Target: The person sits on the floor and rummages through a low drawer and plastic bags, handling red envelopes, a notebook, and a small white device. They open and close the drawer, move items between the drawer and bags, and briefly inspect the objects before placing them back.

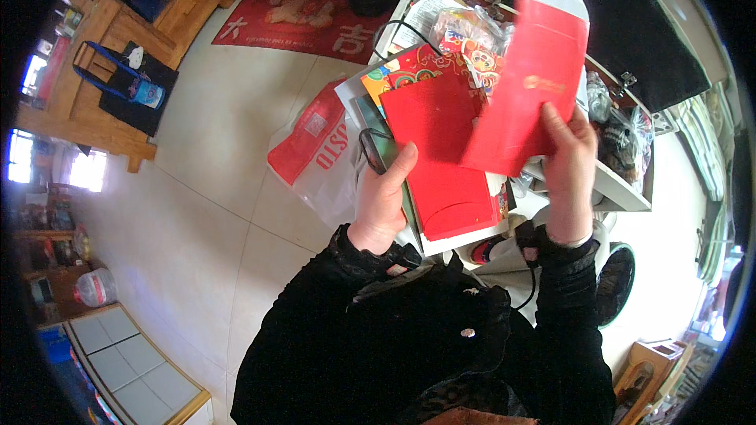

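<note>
My right hand holds a long red paper envelope with a pale rounded flap at its top and a small gold print. My left hand grips a stack of red envelopes and other papers, its thumb lying on the left edge. Patterned red and yellow envelopes stick out at the top of the stack. A black cord loops beside my left thumb. The lower end of the long envelope overlaps the right side of the stack.
Beyond my hands is an open storage box with plastic-wrapped items and printed papers. A red-and-white plastic bag lies left of the stack. A red doormat is on the tiled floor, near a wooden bench.
</note>
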{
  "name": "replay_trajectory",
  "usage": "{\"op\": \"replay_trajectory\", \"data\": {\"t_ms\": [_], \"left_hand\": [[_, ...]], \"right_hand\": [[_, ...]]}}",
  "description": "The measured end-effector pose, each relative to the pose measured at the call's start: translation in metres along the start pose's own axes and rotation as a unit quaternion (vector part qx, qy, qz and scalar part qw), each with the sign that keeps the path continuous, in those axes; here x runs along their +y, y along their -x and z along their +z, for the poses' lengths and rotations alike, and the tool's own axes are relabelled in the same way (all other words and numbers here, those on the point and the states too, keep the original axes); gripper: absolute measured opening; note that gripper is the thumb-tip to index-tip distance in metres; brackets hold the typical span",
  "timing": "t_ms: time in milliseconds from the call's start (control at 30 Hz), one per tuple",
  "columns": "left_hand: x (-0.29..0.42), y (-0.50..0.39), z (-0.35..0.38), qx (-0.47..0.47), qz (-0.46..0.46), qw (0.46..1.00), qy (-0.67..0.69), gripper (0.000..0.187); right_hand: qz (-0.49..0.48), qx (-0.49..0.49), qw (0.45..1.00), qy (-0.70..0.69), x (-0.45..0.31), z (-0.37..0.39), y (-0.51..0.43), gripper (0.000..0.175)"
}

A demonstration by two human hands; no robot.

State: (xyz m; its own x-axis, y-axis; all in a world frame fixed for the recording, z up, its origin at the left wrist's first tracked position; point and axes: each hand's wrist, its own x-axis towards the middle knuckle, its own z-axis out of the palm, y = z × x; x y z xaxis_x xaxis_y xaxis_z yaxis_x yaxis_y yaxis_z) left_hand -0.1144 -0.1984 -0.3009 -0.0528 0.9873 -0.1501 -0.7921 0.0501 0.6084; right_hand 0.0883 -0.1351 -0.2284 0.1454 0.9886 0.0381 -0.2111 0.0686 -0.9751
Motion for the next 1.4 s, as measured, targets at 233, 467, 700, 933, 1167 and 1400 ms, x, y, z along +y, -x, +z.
{"op": "replay_trajectory", "data": {"t_ms": [233, 467, 700, 933, 1167, 1400], "left_hand": [[0.0, -0.006, -0.007, -0.002, 0.006, 1.0, -0.003, 0.042], [-0.011, -0.008, -0.009, 0.026, 0.029, 0.999, 0.006, 0.037], [-0.016, -0.004, -0.013, 0.029, 0.023, 0.999, -0.006, 0.035], [-0.012, 0.007, -0.012, -0.082, -0.001, 0.991, -0.104, 0.045], [-0.016, 0.005, -0.005, -0.106, -0.006, 0.994, -0.006, 0.102], [0.003, 0.014, -0.014, -0.105, 0.025, 0.988, -0.113, 0.07]], "right_hand": [[0.099, -0.011, 0.995, -0.033, -0.005, -0.05, -0.013, 0.025], [0.07, -0.145, 0.956, 0.246, -0.005, -0.005, 0.035, 0.027], [-0.151, -0.188, 0.881, 0.406, -0.005, 0.034, 0.069, 0.042], [-0.317, -0.216, 0.821, 0.422, -0.008, 0.051, 0.091, 0.023], [-0.361, -0.08, 0.785, 0.497, -0.002, 0.045, 0.072, 0.039], [0.161, -0.284, 0.942, 0.085, -0.001, 0.015, 0.041, 0.083]]}}
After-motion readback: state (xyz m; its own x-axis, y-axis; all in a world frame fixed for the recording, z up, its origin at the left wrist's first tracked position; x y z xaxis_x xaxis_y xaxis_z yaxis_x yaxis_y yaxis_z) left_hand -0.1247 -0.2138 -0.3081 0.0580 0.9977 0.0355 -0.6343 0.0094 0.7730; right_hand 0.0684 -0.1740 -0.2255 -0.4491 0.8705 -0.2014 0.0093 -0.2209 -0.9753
